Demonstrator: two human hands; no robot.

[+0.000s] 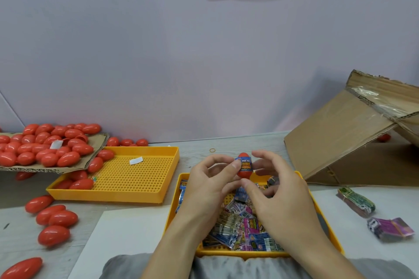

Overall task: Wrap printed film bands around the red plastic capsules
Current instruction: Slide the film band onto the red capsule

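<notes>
Nearest to me is the grey cloth (pixel 145 265) over my lap, with my two bare forearms reaching out across it. Far left, a heap of red capsules (pixel 45 145) sits on a torn cardboard sheet (pixel 95 145), and loose ones (pixel 56 218) lie on the table (pixel 13 224) nearer me. Just right of the heap stands a perforated yellow tray (pixel 136 174) with a few capsules in its left end and a small white slip (pixel 136 160) on its floor. A white sheet (pixel 127 231) lies on the near part of the table.

My left hand (pixel 209 184) pinches the capsule I am working on (pixel 244 165) from its left side, thumb against the printed film band (pixel 244 164), the other fingers curled. That capsule stands upright between my hands, above the far edge of a second yellow tray (pixel 326 215); the blue band sits round its middle, with red showing above and below. My right hand (pixel 278 197) holds it from the right and below, thumb tip under its lower end, the fingers arched and spread apart.

The second tray holds a jumble of flat film bands (pixel 240 226), blue, pink and silvery. To its right lie two bundled stacks of bands (pixel 356 203), and beyond them a cardboard box (pixel 340 138) tipped on its side. A rubber band (pixel 212 150) lies on the table beyond my hands.
</notes>
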